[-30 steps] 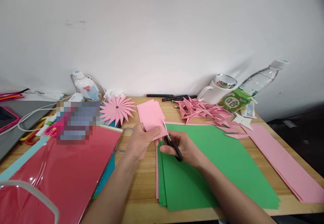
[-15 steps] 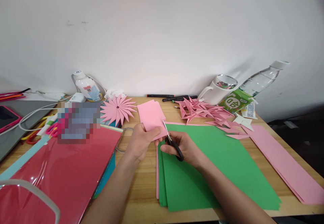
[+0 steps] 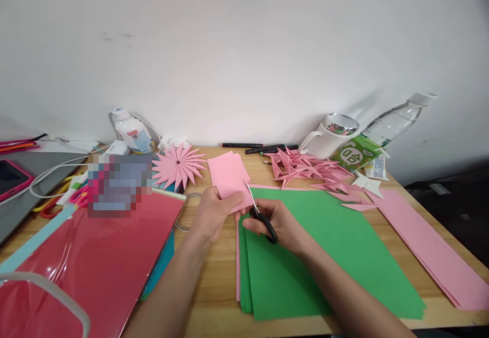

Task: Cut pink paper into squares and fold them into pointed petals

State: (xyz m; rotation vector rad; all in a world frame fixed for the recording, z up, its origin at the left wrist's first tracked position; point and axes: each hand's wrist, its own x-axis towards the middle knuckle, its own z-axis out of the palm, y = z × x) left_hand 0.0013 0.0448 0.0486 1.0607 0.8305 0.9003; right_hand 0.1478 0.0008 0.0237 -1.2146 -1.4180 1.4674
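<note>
- wooden worktop (image 3: pixel 214 287) is stretching along a pale wall (image 3: pixel 244 58).
- green sheets (image 3: pixel 344 236) are lying stacked at the centre right, with pink paper peeking out along their left and far edges.
- a red sheet (image 3: pixel 103 256) in glossy clear wrapping is lying at the near left, with blue showing under its right edge.
- long pink strips (image 3: pixel 431 249) are lying in a layered stack to the right of the green sheets.
- the left hand (image 3: pixel 214 213) is pinching a small stack of pink cards (image 3: pixel 229 172) by its near end, the thumb pressing on top; the cards are sitting in the middle, by the far left corner of the green sheets.
- the right hand (image 3: pixel 282 223) is gripping black-handled scissors (image 3: pixel 264 219) over the green sheets, and a blade is pointing away along the right edge of the cards.
- a clear bottle (image 3: pixel 395 119) is standing at the far right, behind a green box (image 3: pixel 355 153).
- folded pink spikes (image 3: pixel 305 167) are lying heaped in front of a white mug (image 3: pixel 326 139).
- a pink paper pinwheel (image 3: pixel 171 167) is resting just left of the cards.
- black pens (image 3: pixel 242 145) are lying by the wall.
</note>
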